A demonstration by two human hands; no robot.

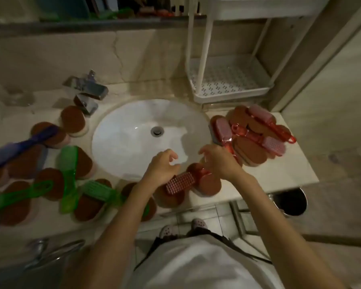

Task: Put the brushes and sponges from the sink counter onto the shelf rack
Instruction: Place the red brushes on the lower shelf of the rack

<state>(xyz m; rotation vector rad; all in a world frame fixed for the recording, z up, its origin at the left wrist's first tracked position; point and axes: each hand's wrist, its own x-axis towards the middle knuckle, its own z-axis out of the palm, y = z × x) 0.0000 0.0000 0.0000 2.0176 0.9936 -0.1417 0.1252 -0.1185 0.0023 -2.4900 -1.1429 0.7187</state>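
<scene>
Both hands, left hand (163,163) and right hand (219,161), hover with fingers loosely spread above a bristly red brush (180,182).

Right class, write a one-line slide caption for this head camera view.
Both hands, left hand and right hand, hover over red brushes at the sink, white shelf rack still bare.

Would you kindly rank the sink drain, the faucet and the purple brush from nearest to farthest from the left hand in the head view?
From the left hand, over the basin's near rim:
1. Sink drain, just beyond the hand, mid-basin.
2. Faucet, at the basin's far-left edge on the counter.
3. Purple brush, far left on the counter, lying across brown sponges.
</scene>
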